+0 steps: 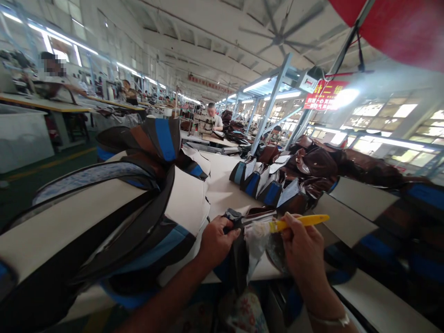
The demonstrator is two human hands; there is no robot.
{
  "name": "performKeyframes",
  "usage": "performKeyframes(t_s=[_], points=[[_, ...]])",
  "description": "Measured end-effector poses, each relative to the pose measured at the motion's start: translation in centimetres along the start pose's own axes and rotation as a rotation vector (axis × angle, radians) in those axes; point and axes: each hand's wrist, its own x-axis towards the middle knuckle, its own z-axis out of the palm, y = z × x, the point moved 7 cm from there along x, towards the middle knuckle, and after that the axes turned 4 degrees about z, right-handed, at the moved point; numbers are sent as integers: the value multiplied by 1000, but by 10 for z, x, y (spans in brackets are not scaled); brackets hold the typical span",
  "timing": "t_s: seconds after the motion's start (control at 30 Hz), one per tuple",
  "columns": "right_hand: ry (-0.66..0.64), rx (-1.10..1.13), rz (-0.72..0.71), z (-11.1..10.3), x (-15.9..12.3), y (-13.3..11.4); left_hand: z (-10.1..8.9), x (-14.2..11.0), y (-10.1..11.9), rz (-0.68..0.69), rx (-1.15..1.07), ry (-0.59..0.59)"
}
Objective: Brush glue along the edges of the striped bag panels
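Note:
My right hand (pixel 303 245) is closed round the yellow handle of a paintbrush (pixel 314 220), its pale bristles pointing left. They rest against or just over the edge of a dark bag piece (pixel 240 259). Pinched between the fingers and thumb of my left hand (pixel 218 240) is the upper left part of that same piece. A greyish, shiny lining or film (pixel 256 245) hangs below the bristles. The lower end of the piece drops toward my lap, in shadow.
Large bag panels (pixel 185 196) in cream, black and blue are heaped at left. Folded blue-and-brown pieces (pixel 255 182) stand in a row beyond my hands. Brown bags (pixel 314 162) pile up at right, above more cream panels (pixel 354 217). People sit at sewing tables further off.

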Motion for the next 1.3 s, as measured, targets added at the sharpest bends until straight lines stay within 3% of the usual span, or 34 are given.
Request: performKeyframes(t_s=[0.23, 0.33, 0.5, 0.8, 0.9, 1.03, 1.2, 1.3], points=[[-76, -578, -305, 37, 24, -21, 8, -6, 11, 1, -62, -25], [-42, -566, -313, 37, 27, -26, 8, -7, 10, -8, -56, -45], [-127, -582, -251, 41, 25, -15, 7, -7, 11, -6, -38, -48], [-53, -542, -312, 39, 27, -17, 9, -5, 16, 97, -5, -19], [83, -410, -310, 23, 30, -41, 7, 6, 27, 181, 14, -3], [232, 52, -138, -23, 32, -73, -2, 29, 60, 367, 18, -77], [235, 217, -71, -91, 47, -100, -11, 51, 119, 733, 27, -244], [205, 305, 14, -121, 57, -88, 9, 68, 127, 838, 179, -202]])
